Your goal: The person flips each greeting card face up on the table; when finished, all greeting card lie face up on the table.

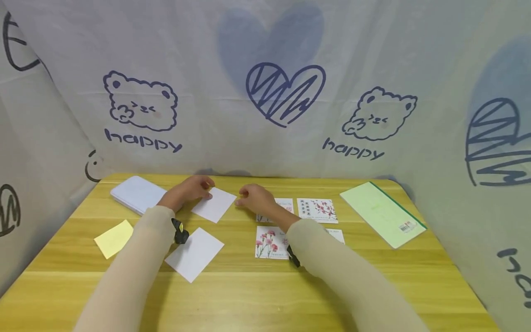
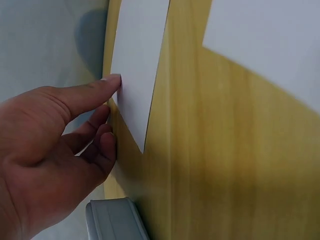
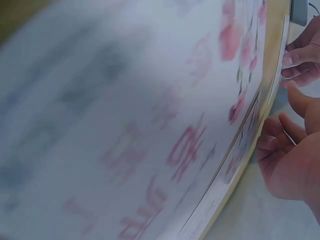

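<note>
Hands meet at a blank white card point(image 1: 214, 204) lying flat on the far middle of the wooden table point(image 1: 257, 295), turned like a diamond so one corner points toward the backdrop and its long axis runs from near left to far right. The left hand point(image 1: 187, 190) rests at the card's far left edge; the left wrist view shows its thumb straight and pressing the card's edge while the other fingers point(image 2: 102, 145) curl loosely beside it, gripping nothing. The right hand point(image 1: 255, 197) hovers just right of the card's right corner, fingers bent inward; whether they touch the card I cannot tell. A second white card point(image 1: 194, 253) lies nearer, similarly angled. Left of it sits a yellow note point(image 1: 114, 238), and far left a white stack point(image 1: 138, 193) just beside the left wrist. Right of the hands lie flower-printed cards point(image 1: 317, 210), partly under the right forearm, and farther right a pale green notebook point(image 1: 381, 213) angled with its long axis running far left to near right. A grey cloth backdrop point(image 1: 265, 92) printed with bears, hearts and "happy" encloses the table on three sides.
</note>
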`<state>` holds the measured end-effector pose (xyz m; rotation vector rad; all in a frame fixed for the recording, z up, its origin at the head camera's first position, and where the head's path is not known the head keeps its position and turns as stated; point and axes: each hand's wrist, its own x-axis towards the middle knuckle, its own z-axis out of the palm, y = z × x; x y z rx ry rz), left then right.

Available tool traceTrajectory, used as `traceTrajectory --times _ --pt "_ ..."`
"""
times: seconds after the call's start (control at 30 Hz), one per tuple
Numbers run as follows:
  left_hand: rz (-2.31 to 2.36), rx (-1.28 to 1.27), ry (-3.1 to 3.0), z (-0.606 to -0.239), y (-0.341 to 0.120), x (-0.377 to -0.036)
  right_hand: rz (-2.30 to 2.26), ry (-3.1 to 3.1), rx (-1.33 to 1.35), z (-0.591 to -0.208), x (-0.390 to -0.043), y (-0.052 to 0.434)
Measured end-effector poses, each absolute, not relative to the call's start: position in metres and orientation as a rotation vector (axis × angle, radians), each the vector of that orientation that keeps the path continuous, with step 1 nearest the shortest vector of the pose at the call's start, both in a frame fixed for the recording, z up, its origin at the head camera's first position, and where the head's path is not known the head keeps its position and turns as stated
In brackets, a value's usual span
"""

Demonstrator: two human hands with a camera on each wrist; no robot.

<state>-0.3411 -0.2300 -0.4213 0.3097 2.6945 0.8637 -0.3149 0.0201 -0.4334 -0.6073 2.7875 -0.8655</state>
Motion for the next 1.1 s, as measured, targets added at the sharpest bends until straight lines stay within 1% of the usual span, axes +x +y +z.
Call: traceTrajectory --times 0.13,0.53,1.1 --pt "0.838 0.252 2.664 -0.421 -0.231 -0.343 -0.807 2.794 -0.543 -0.433 -0.319 0.009" --pt "0.778 0.207 2.623 -0.417 -0.23 -0.347 -0.672 2.836 -0.362 -0.433 -0.322 -0.011" --pt "0.719 0.273 2.653 -0.418 -0.226 -0.349 -0.66 2.873 -0.288 -0.432 -0.316 -0.021"
